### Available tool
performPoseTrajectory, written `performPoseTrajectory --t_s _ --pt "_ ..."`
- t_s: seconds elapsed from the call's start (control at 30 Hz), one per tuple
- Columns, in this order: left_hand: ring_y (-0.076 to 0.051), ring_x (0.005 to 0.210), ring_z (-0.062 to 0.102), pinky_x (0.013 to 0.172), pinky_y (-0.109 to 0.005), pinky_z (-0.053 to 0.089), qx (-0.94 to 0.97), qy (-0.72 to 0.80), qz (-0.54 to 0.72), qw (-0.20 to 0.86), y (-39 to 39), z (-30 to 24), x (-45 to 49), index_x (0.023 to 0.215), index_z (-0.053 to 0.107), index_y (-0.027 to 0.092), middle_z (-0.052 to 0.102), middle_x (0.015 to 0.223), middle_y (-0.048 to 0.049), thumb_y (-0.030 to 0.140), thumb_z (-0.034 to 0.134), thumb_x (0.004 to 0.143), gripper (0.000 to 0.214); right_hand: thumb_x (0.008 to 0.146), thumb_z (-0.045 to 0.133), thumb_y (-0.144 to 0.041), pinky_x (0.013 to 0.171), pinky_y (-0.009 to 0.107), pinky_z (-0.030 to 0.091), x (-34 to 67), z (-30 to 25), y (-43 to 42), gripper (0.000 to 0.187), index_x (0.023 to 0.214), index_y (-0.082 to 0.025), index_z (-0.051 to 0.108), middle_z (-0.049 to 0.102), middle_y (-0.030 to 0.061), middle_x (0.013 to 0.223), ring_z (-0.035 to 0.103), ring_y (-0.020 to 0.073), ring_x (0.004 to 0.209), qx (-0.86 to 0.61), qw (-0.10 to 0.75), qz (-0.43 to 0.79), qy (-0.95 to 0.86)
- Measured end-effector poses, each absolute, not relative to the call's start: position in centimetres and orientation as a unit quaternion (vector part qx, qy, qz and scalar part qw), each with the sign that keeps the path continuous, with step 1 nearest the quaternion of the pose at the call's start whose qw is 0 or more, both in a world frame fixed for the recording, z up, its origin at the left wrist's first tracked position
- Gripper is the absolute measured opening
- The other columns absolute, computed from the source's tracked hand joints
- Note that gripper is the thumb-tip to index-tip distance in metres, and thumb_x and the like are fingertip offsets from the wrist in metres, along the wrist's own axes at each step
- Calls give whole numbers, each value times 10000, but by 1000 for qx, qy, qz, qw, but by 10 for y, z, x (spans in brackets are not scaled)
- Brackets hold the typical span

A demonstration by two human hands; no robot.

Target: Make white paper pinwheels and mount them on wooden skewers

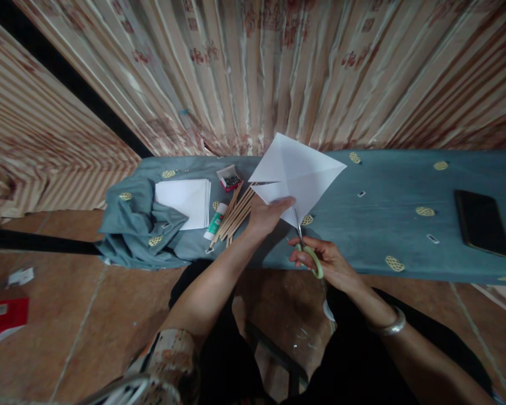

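Note:
My left hand (267, 216) grips a white square of paper (301, 169) by its lower left side, thumb on top. Creases cross the sheet, and a slit runs inward from its left corner. My right hand (320, 259) is closed on the handles of light green scissors (314, 263). Their blades are at the paper's bottom corner, partly covered by the sheet. Left of my left hand lie several thin wooden sticks (235, 216), a green and white glue stick (215, 221) and a small open red and white box (230, 178) of small dark items.
A stack of white paper (188, 199) lies on the left of the blue cloth-covered table (383, 214), beside bunched cloth. On the right is a black phone (483, 222). Curtains (236, 73) hang behind. A red packet (6, 316) lies on the floor.

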State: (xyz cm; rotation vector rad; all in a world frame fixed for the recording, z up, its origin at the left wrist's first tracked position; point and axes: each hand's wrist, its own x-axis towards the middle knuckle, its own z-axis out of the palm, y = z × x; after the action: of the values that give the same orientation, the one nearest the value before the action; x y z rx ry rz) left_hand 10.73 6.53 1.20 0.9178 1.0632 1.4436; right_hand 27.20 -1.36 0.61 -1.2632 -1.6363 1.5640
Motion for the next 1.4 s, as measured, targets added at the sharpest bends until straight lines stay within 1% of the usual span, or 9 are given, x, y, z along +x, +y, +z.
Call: performPoseTrajectory --t_s 0.17,0.33,0.53,0.73,0.87,1.07,1.17,1.3,1.4 --pt "-205 795 691 819 -370 555 377 446 612 533 65 14 107 1080 674 154 745 894 -60 241 826 580 530 740 693 -660 521 239 422 271 7 -14 557 1014 -176 682 653 17 697 554 129 595 -481 267 608 -572" --pt "-212 811 693 825 -377 559 378 441 612 536 65 15 105 1103 662 151 747 941 -75 238 837 587 552 717 721 -635 540 238 467 268 9 -14 532 995 -183 684 652 8 692 576 130 614 -488 273 619 -552" --pt "-209 836 690 831 -362 555 377 454 609 531 64 14 104 1049 690 151 745 975 -78 249 835 596 486 685 748 -625 532 244 502 265 11 -14 529 979 -190 687 645 -4 679 588 125 586 -485 280 635 -532" --pt "-221 832 689 832 -385 559 374 451 616 527 64 18 105 1037 681 167 745 930 -74 278 837 584 491 664 764 -631 493 232 481 264 6 -14 546 969 -187 676 644 -10 656 587 116 544 -491 289 643 -512" --pt "-240 887 698 849 -398 557 373 470 618 508 63 18 105 1070 662 162 746 928 -75 291 816 610 503 671 759 -635 500 249 496 264 6 -14 542 971 -191 673 636 -9 656 603 128 545 -492 291 639 -515" --pt "-253 965 683 868 -388 543 379 514 604 478 62 16 103 1053 668 169 740 980 -93 229 778 646 426 663 773 -616 526 259 510 265 4 -14 532 966 -191 669 621 -18 650 599 125 547 -496 299 643 -501" --pt "-247 954 681 871 -380 538 394 514 594 477 62 18 101 1020 671 185 742 987 -79 210 756 650 381 663 777 -604 508 250 490 266 3 -14 518 963 -194 671 604 -30 625 592 124 540 -497 294 642 -504" --pt "-229 894 678 873 -368 532 417 509 584 476 62 19 101 921 665 177 736 972 -69 199 721 655 272 665 780 -592 511 250 484 266 2 -14 514 970 -193 673 584 -39 605 585 126 544 -495 297 638 -510" --pt "-231 905 673 884 -370 525 417 512 586 470 63 18 103 963 660 177 732 941 -59 163 713 641 326 646 790 -598 501 250 475 265 3 -14 527 962 -193 673 602 -30 622 582 125 537 -497 298 642 -503"
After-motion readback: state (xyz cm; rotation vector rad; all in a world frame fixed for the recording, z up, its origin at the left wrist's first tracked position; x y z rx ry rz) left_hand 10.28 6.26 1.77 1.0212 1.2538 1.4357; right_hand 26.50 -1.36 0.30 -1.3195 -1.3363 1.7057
